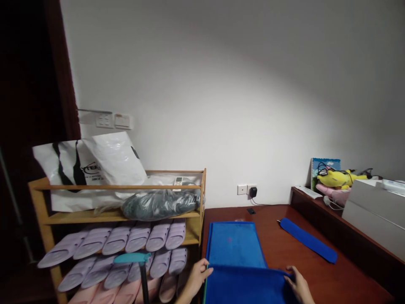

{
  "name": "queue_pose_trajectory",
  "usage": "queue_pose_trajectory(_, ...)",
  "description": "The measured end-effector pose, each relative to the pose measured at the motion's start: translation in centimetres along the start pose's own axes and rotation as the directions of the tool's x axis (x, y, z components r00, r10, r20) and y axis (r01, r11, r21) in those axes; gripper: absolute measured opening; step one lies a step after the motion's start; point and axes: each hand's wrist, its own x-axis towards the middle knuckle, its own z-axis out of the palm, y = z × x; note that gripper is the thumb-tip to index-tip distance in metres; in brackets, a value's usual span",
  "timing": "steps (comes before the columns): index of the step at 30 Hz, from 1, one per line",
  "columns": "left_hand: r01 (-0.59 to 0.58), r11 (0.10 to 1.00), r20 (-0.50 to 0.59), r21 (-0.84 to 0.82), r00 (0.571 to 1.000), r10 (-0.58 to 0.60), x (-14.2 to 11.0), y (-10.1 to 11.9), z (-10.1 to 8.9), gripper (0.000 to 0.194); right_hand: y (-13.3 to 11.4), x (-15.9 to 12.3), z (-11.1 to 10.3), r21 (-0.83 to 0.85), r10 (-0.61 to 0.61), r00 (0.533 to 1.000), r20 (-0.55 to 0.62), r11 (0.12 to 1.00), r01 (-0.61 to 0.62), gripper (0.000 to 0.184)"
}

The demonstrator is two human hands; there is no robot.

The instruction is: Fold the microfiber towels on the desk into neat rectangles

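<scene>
A blue cloth mat point(234, 245) lies on the dark red-brown table point(281, 249), its near part folded over toward me. My left hand point(196, 278) grips the folded cloth's left corner with curled fingers. At the right corner of the fold, my right hand point(299, 285) pinches the cloth edge. A separate narrow blue strip point(308, 240) lies on the table to the right, touched by neither hand.
A wooden shoe rack point(120, 219) with several lilac and pink slippers, plastic bags and a remote stands left of the table. A teal-handled stick point(134, 258) leans by it. White boxes point(375, 213), a yellow plush toy point(338, 178) and a wall charger point(253, 192) are at the right.
</scene>
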Motion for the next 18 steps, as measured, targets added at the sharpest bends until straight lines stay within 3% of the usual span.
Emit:
queue_pose_trajectory(6, -0.045, 0.986, -0.051, -0.158, 0.998, 0.037, -1.5, 3.2, -1.6, 0.052, -1.5, -0.5, -5.8, 0.18, -0.022, 1.0, -0.004, 0.983, 0.023, 0.041)
queue_pose_trajectory(11, -0.114, 0.96, -0.151, -0.257, 0.986, 0.077, -3.3, 8.5, -4.0, 0.042, -3.8, -1.0, -11.0, 0.227, -0.074, 0.996, -0.054, 0.97, 0.085, 0.041)
queue_pose_trajectory(14, -0.155, 0.947, -0.224, -0.28, 0.97, 0.093, -4.1, 11.4, -5.1, 0.041, -4.9, -1.0, -13.0, 0.231, -0.101, 0.989, -0.105, 0.965, 0.123, 0.041)
queue_pose_trajectory(18, -0.213, 0.926, -0.283, -0.31, 0.951, 0.124, -4.6, 13.7, -5.9, 0.035, -5.8, -0.7, -14.8, 0.199, -0.126, 0.978, -0.166, 0.967, 0.159, 0.044)
